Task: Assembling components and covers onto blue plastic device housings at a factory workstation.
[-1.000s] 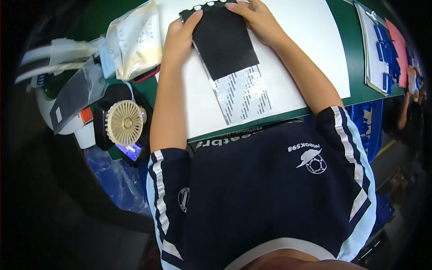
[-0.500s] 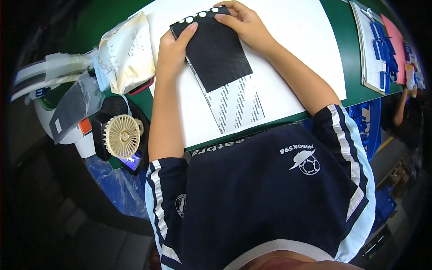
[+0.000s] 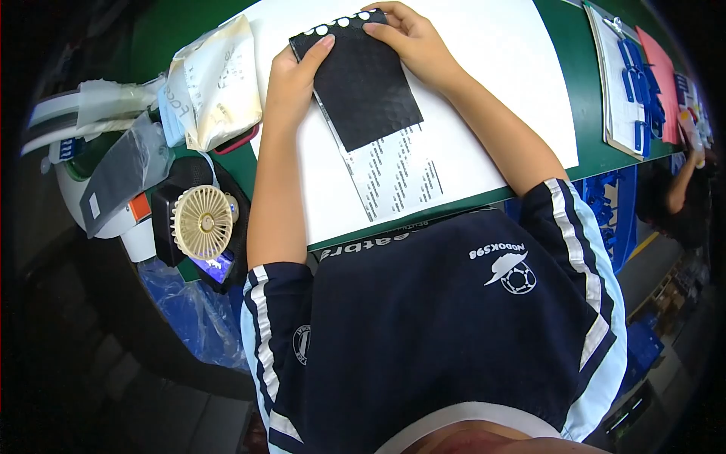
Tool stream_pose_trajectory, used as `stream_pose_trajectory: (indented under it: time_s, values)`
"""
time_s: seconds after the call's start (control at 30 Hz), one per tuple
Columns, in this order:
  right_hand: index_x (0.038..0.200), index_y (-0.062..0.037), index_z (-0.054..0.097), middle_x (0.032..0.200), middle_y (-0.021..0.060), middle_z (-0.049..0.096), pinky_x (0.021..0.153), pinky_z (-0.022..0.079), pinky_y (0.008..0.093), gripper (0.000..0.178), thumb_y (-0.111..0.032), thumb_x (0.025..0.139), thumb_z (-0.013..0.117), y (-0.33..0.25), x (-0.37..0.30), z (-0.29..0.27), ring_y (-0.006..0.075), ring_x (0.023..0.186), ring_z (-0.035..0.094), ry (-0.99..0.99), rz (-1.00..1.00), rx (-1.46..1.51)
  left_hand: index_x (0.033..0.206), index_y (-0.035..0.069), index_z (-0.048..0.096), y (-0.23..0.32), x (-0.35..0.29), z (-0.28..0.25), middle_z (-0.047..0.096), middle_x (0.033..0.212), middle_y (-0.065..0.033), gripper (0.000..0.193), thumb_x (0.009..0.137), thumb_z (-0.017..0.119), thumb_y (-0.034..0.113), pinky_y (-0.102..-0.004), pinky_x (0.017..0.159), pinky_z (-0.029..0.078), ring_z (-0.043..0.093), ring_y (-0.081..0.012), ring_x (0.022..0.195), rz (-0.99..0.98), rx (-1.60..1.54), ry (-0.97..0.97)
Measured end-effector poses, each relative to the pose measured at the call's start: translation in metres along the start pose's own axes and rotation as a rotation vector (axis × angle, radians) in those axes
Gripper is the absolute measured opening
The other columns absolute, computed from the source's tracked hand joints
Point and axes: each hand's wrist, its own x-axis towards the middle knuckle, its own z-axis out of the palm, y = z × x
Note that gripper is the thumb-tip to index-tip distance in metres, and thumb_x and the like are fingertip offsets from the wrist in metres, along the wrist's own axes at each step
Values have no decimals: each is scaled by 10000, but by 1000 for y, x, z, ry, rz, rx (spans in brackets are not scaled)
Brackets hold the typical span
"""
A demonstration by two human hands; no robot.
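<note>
Here, in the head view, the black sheet (image 3: pixel 363 79) lies toward the far edge of the white board (image 3: pixel 484 83), partly over a printed white sheet (image 3: pixel 401 178). The left hand (image 3: pixel 291 76) presses its left edge with flat fingers; the right hand (image 3: pixel 412 38) pinches the far corner by the row of white dots. It looks thin, light and floppy (likely to crease), so the edges seem the best hold. Bare board lies to the right; bags (image 3: pixel 215 83) and a fan (image 3: pixel 203 222) crowd the table's left edge.
</note>
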Motion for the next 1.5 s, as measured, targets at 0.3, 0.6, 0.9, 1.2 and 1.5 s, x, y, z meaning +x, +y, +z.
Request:
stream_pose_trajectory:
  time_s: [0.3,0.6,0.9,1.2,1.5]
  values:
    - [1284,98,359,1262,233,470,1031,320,347,541,-196,876,556,-1,0,-2,275,1197,443,-23,23,-18,979,-49,600,0,0,-1,633,877,-53,321,839,649,236,-218,706,445,565,-99,768,8,24,-6]
    - [1303,92,335,1283,232,451,1035,314,343,557,-204,884,552,10,3,0,272,1210,431,-19,20,55,982,-44,602,0,1,-3,632,872,-49,313,838,650,230,-219,705,446,563,-98,769,-11,29,3]
    - [1322,101,309,1321,251,415,1049,293,340,608,-248,887,551,5,2,-1,279,1236,405,-25,76,-26,988,-49,599,1,0,-1,635,888,-52,312,839,649,221,-218,712,447,567,-96,778,-5,-11,-3]
    - [1343,120,249,1386,264,322,1090,217,347,678,-273,882,555,23,5,-1,297,1310,303,-19,58,35,998,-51,595,-2,1,-4,636,897,-54,315,842,647,217,-215,714,447,569,-96,779,-33,-27,2]
    - [1348,122,233,1396,257,309,1094,206,346,691,-274,881,554,17,4,-1,295,1320,284,-30,69,43,1000,-50,595,-1,0,-3,636,892,-57,323,838,651,224,-220,715,450,572,-101,780,-11,3,-4]
